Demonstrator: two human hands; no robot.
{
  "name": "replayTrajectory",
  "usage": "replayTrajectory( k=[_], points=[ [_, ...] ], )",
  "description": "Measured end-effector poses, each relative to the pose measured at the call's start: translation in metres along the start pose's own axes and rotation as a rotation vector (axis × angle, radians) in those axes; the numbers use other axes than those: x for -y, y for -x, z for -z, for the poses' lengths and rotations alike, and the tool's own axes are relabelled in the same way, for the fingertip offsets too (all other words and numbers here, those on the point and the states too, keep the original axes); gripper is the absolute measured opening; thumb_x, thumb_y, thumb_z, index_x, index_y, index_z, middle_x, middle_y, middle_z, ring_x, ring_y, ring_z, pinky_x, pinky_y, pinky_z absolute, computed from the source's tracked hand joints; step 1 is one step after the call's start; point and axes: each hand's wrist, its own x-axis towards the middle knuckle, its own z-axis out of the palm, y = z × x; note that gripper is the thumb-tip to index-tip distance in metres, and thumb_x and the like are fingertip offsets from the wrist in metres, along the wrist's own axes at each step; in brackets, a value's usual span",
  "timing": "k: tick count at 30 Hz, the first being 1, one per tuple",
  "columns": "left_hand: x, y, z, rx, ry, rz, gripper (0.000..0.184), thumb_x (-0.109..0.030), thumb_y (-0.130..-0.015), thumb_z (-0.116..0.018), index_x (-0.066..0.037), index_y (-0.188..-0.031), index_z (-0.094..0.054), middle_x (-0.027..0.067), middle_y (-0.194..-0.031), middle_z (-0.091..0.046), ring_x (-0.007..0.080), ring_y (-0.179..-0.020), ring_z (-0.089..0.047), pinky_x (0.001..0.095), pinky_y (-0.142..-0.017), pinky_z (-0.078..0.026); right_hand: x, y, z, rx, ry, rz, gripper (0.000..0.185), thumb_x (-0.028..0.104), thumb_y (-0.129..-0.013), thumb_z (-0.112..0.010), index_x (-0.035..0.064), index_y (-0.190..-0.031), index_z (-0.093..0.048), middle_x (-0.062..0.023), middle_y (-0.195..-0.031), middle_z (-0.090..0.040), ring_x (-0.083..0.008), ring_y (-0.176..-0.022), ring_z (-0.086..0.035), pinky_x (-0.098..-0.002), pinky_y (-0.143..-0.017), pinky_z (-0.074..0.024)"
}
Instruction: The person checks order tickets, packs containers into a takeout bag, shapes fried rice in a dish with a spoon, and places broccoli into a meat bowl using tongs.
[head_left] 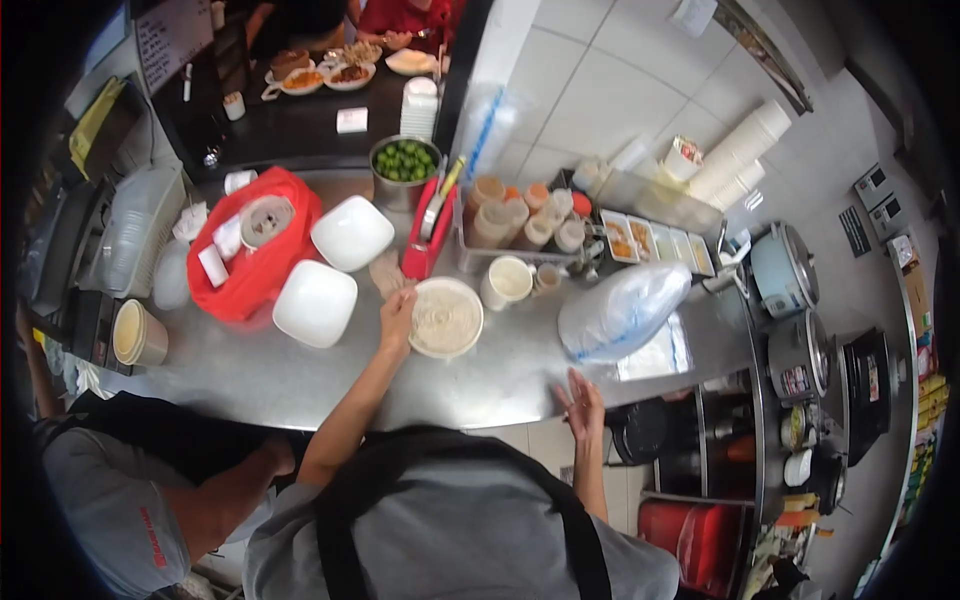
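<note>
On the steel counter sits a round tub (446, 318) with pale, whitish contents or a lid; which one I cannot tell. My left hand (397, 318) is closed at its left rim, fingers together. Past the counter's front edge my right hand (582, 407) hangs with fingers apart and nothing in it. Just beyond that hand stands a stack wrapped in clear plastic bags (625, 312). Right of the tub is a white cup (507, 282). Two square white bowls (315, 303) lie left of my left hand, near a red plastic bag (255, 245) holding white containers.
A pot of green limes (404, 160) stands at the back, beside a red-handled tool (428, 230). Sauce bottles (495, 222) fill a bin, with a topping tray (655, 240) to its right. A co-worker (150, 490) stands close on my left. Rice cookers (783, 268) line the right side.
</note>
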Motion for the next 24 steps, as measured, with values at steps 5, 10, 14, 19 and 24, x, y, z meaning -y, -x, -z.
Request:
replayTrajectory(
  k=[5, 10, 14, 19, 24],
  points=[
    [-0.007, 0.01, 0.008, 0.124, -0.023, 0.078, 0.017, -0.012, -0.087, -0.052, 0.0, -0.098, -0.056, 0.0018, -0.085, -0.058, 0.008, -0.079, -0.052, 0.0216, -0.072, -0.043, -0.017, -0.04, 0.005, 0.542, -0.025, -0.008, 0.006, 0.007, -0.085, -0.049, 0.0121, -0.087, -0.047, 0.0005, -0.066, -0.046, -0.0073, -0.048, -0.04, -0.0248, -0.049, -0.0423],
    [0.008, 0.039, 0.025, 0.107, -0.215, -0.023, 0.03, -0.014, -0.087, -0.054, -0.001, -0.113, -0.047, 0.007, -0.102, -0.054, 0.0129, -0.091, -0.051, 0.0268, -0.081, -0.041, -0.024, -0.012, -0.078, 0.3, 0.326, -0.061, 0.024, 0.004, -0.085, -0.046, 0.0113, -0.107, -0.042, 0.0019, -0.061, -0.034, -0.0052, -0.045, -0.025, -0.0188, -0.042, -0.0247],
    [-0.075, 0.093, -0.008, 0.262, -1.068, -0.681, 0.052, -0.019, -0.083, -0.059, -0.002, -0.125, -0.034, 0.0156, -0.129, -0.034, 0.0204, -0.114, -0.039, 0.0357, -0.094, -0.033, -0.018, 0.011, -0.134, 0.527, 0.233, 0.048, 0.018, 0.01, -0.089, -0.048, 0.0073, -0.106, -0.049, 0.0029, -0.062, -0.036, -0.0048, -0.049, -0.029, -0.0188, -0.045, -0.0265],
    [-0.078, 0.126, -0.064, 0.843, -0.329, -0.018, 0.04, -0.019, -0.086, -0.057, 0.002, -0.116, -0.043, 0.0137, -0.116, -0.05, 0.0202, -0.105, -0.05, 0.0326, -0.09, -0.039, -0.02, 0.045, -0.208, 0.709, 0.013, 0.17, 0.012, 0.011, -0.09, -0.047, 0.0031, -0.098, -0.051, 0.0022, -0.062, -0.038, -0.0052, -0.051, -0.033, -0.0211, -0.048, -0.0315],
    [-0.087, 0.108, -0.041, 0.784, -0.151, 0.183, 0.019, -0.015, -0.09, -0.048, 0.002, -0.091, -0.057, 0.0094, -0.098, -0.06, 0.0178, -0.094, -0.058, 0.0294, -0.085, -0.044, 0.001, 0.044, -0.198, 0.712, 0.475, 0.597, 0.011, 0.003, -0.083, -0.055, -0.0034, -0.091, -0.06, -0.0021, -0.075, -0.052, -0.0098, -0.065, -0.048, -0.0208, -0.063, -0.04]
  ],
)
